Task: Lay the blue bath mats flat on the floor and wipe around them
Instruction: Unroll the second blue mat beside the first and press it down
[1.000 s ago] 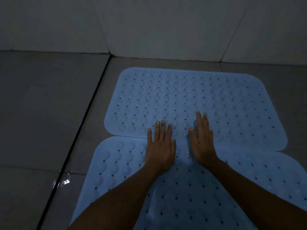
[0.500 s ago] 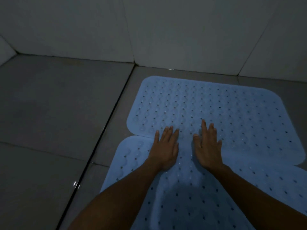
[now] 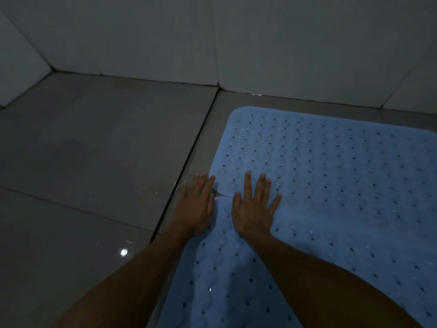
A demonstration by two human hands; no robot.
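Neither hand grips anything. The right hand [image 3: 254,205], at centre frame, lies palm-down with fingers straight and spread, pressing across the seam where the two blue mats meet. The left hand [image 3: 197,204], just beside it to the left, is likewise flat and released; its palm rests on the left edge of the near mat [image 3: 236,280] and its fingers extend onto the bare floor [image 3: 94,162], their tips near the corner of the far mat [image 3: 331,162].

Position of the work: the far mat occupies the centre-right of the frame and runs off the right edge, close to the wall base at the top. The near mat fills the lower centre and lower right, beneath both forearms. The two butt together or slightly overlap along the seam under the hands; which lies on top cannot be told. A small dark gap shows at the seam's left end.

Assessment: both mats appear laid and largely flat; pressing down at the join looks to be the step in hand. No cloth is in view, and wiping around the mats appears outstanding. A bright glint at lower left may be wetness on the tile.
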